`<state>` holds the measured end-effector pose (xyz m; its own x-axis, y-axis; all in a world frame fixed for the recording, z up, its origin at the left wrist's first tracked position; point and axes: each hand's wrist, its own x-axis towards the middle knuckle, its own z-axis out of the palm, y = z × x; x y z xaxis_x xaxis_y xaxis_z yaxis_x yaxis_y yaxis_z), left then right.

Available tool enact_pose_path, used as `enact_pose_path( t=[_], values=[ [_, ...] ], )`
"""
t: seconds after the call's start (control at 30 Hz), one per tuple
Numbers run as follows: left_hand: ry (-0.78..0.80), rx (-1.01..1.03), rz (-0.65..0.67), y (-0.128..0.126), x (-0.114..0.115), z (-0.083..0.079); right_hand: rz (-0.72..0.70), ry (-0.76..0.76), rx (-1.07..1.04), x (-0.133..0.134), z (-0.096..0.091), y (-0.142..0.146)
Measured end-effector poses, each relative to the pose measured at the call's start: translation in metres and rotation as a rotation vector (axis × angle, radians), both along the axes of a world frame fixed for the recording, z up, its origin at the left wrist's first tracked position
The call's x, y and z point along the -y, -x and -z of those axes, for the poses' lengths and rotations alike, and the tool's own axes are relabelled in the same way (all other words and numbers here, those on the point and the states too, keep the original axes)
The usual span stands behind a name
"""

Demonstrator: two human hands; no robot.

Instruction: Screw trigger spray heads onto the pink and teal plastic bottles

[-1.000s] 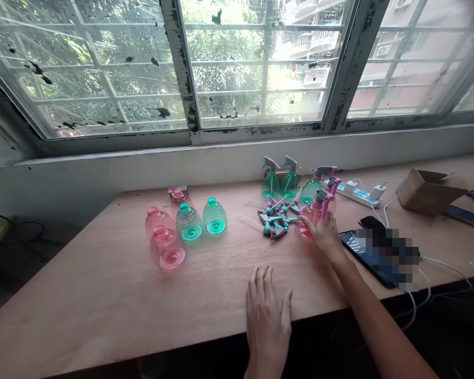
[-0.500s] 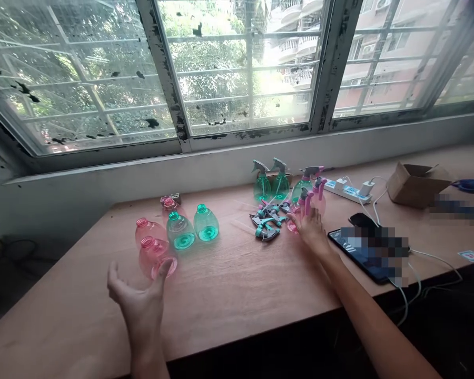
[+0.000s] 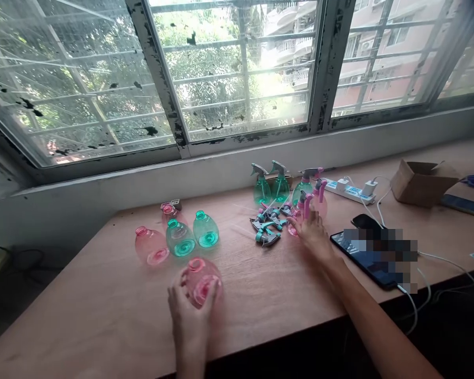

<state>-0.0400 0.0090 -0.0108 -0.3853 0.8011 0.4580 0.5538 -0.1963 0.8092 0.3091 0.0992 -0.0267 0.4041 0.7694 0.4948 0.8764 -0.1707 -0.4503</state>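
My left hand [image 3: 190, 318] is wrapped round an open pink bottle [image 3: 202, 280] near the table's front edge. Behind it stand another pink bottle [image 3: 150, 246], two green bottles [image 3: 179, 239] [image 3: 206, 230] and a further pink one [image 3: 169, 212], all without tops. My right hand [image 3: 313, 235] rests at a finished pink spray bottle [image 3: 305, 209], fingers curled against its base. A heap of loose trigger sprayers [image 3: 266, 225] lies just left of that hand. Finished green spray bottles [image 3: 262, 186] [image 3: 280, 184] stand at the back.
A phone [image 3: 363, 251] with a cable lies right of my right arm. A white power strip [image 3: 349, 191] and a cardboard box [image 3: 421, 181] sit toward the back right. The wooden table [image 3: 102, 310] meets a wall under a barred window [image 3: 237, 68].
My left hand swept left to the pink bottles, took hold of the nearest one and brought it right toward the table's front. My right hand stayed at the pink spray bottle.
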Motion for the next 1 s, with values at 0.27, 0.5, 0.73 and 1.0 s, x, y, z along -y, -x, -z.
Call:
enact_pose_path(
  t=[0.27,0.5,0.73,1.0],
  values=[
    [0.024,0.084,0.249,-0.055,0.034,0.021,-0.085,0.13,-0.04,0.056,-0.006,0.0],
    [0.067,0.033,0.362,-0.065,0.021,0.032,-0.237,0.194,-0.028,0.1,0.03,0.066],
    [0.177,0.079,0.406,-0.063,0.022,0.039,-0.533,0.41,0.039,0.071,-0.004,0.1],
    [0.157,0.395,0.368,-0.068,0.029,0.025,-0.459,0.333,0.028,0.086,0.017,0.109]
  ],
)
